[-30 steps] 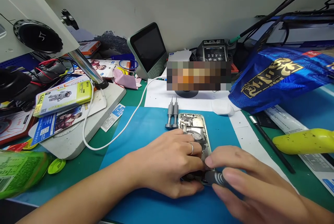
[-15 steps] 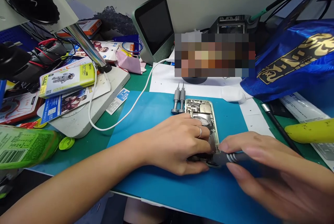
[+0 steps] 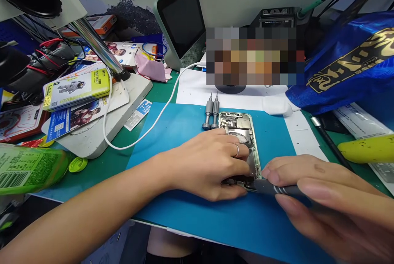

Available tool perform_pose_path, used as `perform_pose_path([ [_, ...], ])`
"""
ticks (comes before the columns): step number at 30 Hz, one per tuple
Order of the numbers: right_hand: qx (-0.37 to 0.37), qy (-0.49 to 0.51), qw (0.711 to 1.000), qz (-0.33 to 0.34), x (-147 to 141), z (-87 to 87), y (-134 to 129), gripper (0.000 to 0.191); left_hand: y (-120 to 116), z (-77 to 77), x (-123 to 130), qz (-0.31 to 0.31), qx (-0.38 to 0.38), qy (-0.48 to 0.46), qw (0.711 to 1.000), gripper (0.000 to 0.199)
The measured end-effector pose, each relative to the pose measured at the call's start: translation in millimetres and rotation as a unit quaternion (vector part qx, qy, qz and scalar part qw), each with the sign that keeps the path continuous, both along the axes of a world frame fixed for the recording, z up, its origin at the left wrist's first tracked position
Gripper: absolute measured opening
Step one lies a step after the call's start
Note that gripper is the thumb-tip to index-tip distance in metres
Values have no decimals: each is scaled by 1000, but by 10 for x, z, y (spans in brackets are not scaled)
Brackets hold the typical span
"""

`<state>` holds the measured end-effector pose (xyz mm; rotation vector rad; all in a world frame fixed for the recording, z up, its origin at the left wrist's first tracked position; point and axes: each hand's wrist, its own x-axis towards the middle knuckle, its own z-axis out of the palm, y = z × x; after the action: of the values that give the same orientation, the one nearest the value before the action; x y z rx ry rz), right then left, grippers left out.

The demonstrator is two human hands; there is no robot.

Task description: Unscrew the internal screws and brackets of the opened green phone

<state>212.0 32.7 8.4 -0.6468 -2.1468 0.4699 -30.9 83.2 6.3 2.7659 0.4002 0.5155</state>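
Note:
An opened phone (image 3: 243, 122) with its inner parts exposed lies on the blue mat (image 3: 181, 223). My left hand (image 3: 212, 163), a ring on one finger, rests across the phone; its fingers curl over the body and the thumb lies by the lower end. Much of the phone's left and lower part is hidden under it. My right hand (image 3: 320, 198) pinches a dark grey flat-ended tool (image 3: 266, 187) with pale rings round it. The tool's end meets the phone's lower right corner, near my left fingertips. Two grey precision screwdrivers (image 3: 212, 112) lie beside the phone's top left.
A white cable (image 3: 154, 126) curves over the mat's left side. Left are a microscope stand base (image 3: 92, 143), a battery box (image 3: 76, 87) and a green bottle (image 3: 27, 171). Behind stands a smart display (image 3: 184, 21). A blue bag (image 3: 347, 67) and a yellow object (image 3: 366, 149) lie right.
The view has shifted slightly. My right hand has moved a little to the right and its fingers sit differently on the tool. My left hand stays on the phone.

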Motion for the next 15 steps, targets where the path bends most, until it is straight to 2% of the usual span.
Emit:
perform_pose_path([
  [3, 16, 13, 999, 28, 38, -29, -6, 85, 1, -3, -10, 0, -2, 4, 1000, 21],
  [9, 42, -56, 998, 8, 39, -20, 19, 53, 7, -6, -24, -1, -3, 2, 1000, 20],
  [15, 56, -63, 996, 13, 24, -50, 15, 51, 2, 4, -18, -3, 2, 0, 1000, 19],
])
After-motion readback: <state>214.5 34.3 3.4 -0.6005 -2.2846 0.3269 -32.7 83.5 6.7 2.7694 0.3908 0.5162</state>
